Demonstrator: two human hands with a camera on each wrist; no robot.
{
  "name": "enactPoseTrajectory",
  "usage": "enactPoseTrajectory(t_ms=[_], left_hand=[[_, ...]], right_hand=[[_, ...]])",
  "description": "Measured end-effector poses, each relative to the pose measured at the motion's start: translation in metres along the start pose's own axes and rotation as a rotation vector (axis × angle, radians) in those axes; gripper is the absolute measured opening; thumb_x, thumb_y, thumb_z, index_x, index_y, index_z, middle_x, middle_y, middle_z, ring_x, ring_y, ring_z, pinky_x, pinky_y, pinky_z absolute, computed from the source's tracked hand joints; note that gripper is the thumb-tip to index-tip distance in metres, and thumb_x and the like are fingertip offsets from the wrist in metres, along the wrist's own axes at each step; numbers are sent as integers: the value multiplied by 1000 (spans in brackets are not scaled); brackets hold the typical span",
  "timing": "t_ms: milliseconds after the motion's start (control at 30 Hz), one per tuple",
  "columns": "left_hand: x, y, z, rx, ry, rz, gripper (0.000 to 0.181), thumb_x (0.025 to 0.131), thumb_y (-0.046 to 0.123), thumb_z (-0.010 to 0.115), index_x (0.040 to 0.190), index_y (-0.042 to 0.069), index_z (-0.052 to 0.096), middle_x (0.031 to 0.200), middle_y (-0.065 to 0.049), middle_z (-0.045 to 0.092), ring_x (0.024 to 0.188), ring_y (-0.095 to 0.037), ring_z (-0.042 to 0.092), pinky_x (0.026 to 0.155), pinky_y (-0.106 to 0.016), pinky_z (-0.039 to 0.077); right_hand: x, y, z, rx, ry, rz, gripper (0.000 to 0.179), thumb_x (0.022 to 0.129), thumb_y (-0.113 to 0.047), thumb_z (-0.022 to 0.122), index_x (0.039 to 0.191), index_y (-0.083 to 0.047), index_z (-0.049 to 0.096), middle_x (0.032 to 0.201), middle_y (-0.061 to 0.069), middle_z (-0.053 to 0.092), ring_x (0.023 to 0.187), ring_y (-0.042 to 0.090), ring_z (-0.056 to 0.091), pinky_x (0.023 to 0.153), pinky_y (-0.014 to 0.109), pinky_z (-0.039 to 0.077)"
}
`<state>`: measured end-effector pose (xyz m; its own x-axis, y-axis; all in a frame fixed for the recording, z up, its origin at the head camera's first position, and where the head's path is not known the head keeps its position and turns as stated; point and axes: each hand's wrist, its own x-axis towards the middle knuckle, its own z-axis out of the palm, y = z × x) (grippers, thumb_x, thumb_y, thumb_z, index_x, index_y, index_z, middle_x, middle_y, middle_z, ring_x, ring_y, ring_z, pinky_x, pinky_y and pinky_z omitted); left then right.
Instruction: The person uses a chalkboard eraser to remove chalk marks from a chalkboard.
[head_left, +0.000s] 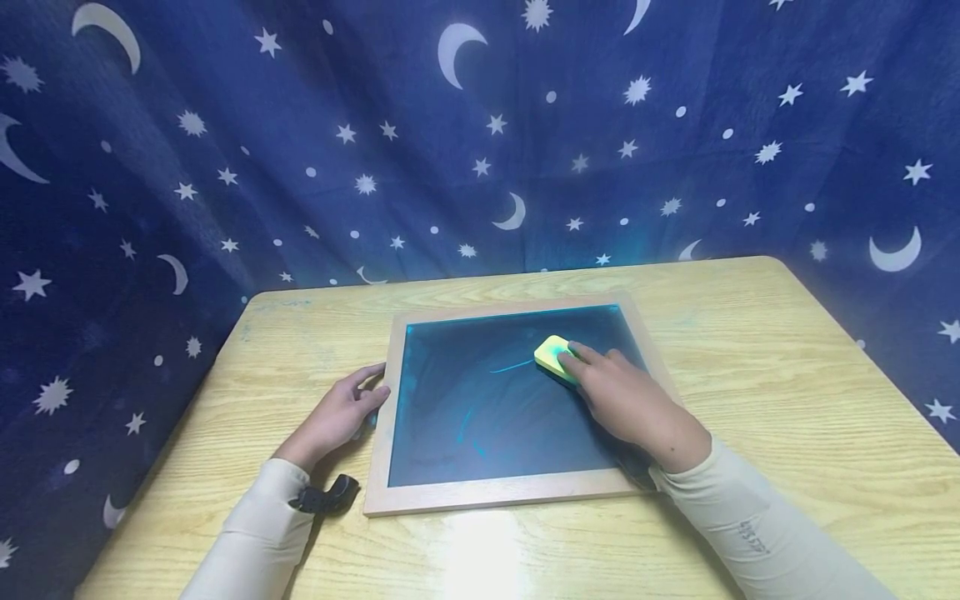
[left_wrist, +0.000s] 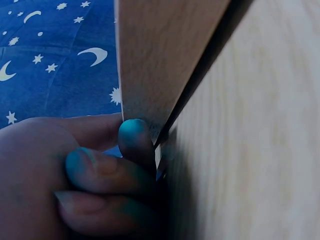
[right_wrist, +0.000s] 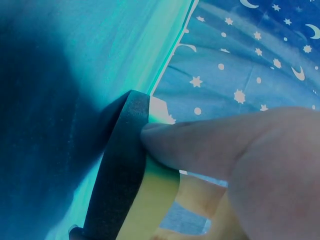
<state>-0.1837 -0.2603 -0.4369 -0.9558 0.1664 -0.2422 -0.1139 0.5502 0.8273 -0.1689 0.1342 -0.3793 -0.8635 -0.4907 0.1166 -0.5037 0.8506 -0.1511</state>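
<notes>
A chalkboard in a pale wooden frame (head_left: 510, 491) lies flat on the table. Its dark surface carries a few thin blue chalk strokes and faint smears. My right hand (head_left: 630, 404) grips a yellow eraser (head_left: 552, 353), pressed to the upper right part of the board. The right wrist view shows the thumb on the side of the eraser's dark felt layer (right_wrist: 120, 160). At the board's left edge, my left hand (head_left: 339, 412) holds the frame (left_wrist: 160, 55) by its side. Blue chalk dust coats its fingertips (left_wrist: 132, 129) in the left wrist view.
The wooden table (head_left: 757, 375) extends past the board on both sides, with chalk smudges near its far left corner. A dark blue curtain (head_left: 420, 108) with moons and stars hangs behind it. A black strap piece (head_left: 330, 496) sticks out at the left wrist.
</notes>
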Motion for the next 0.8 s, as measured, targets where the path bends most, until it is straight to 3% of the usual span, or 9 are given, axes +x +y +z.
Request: enactPoseTrajectory(t_ms=[200, 400, 800], left_hand=[[-1, 1, -1, 1, -3, 0, 60, 106, 34, 49, 157, 10, 27, 85, -7, 72, 42, -10, 36, 45, -25, 38], [-1, 2, -1, 9, 3, -9, 60, 106, 35, 49, 157, 13, 28, 86, -8, 72, 41, -11, 34, 44, -26, 37], [-1, 1, 1, 15, 1, -12, 62, 106, 39, 49, 158, 15, 28, 65, -1, 57, 41, -10, 33, 41, -25, 33]], right_hand=[[0, -3, 0, 12, -16, 40, 40, 97, 3, 52, 137, 1, 55, 143, 23, 54, 111, 47, 61, 97, 57, 50], [1, -3, 2, 4, 2, 22, 41, 98, 1, 53, 139, 0, 56, 143, 24, 54, 110, 49, 62, 95, 58, 51], [0, -7, 5, 28, -14, -22, 47, 96, -1, 59, 142, -6, 54, 146, 22, 51, 110, 45, 60, 85, 54, 54]])
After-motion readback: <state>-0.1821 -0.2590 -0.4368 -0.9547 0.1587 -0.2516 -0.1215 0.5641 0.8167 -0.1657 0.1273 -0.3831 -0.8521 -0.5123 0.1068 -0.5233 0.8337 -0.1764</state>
